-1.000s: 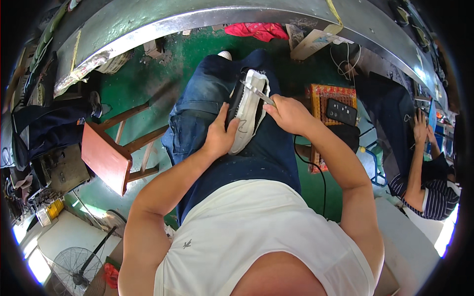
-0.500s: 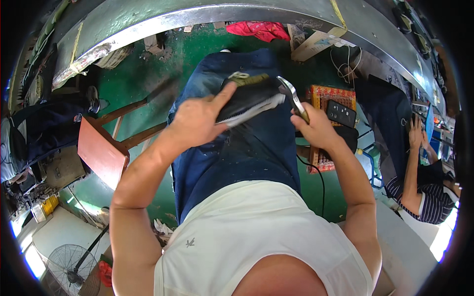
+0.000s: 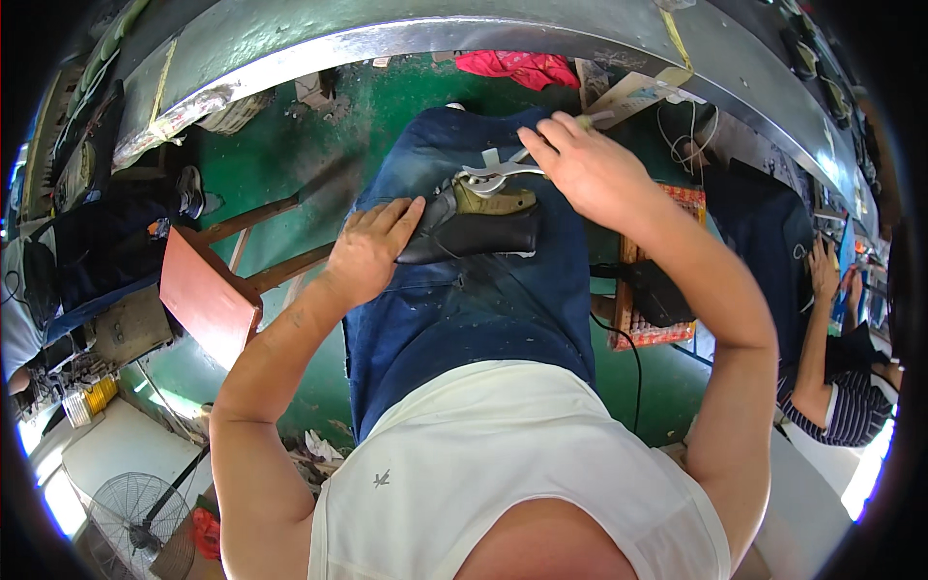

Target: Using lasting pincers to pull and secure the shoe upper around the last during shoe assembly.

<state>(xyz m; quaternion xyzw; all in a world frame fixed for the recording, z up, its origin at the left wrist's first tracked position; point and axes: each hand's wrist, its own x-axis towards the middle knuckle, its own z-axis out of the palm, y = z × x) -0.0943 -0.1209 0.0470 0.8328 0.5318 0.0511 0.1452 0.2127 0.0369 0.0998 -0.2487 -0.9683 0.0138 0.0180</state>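
Observation:
Across the dark blue cloth over my lap lies a black shoe upper on an olive-green last, tipped on its side. My left hand grips its left end, fingers over the black surface and thumb hidden. In my right hand is a pair of lasting pincers, its silver jaws at the green last's upper edge near the shoe opening. Whether those jaws pinch anything is too small to tell. My right fingers wrap its handle.
A metal-edged bench curves across the far side. To the left stands a stool with a reddish seat; on the right is a red patterned crate seat with a black pad. A co-worker's arm shows at far right, a fan lower left.
My right hand has swung up and inward, bringing the pincers over the last. The shoe has turned, its pale sole edge now hidden, and my left hand has shifted to its left end.

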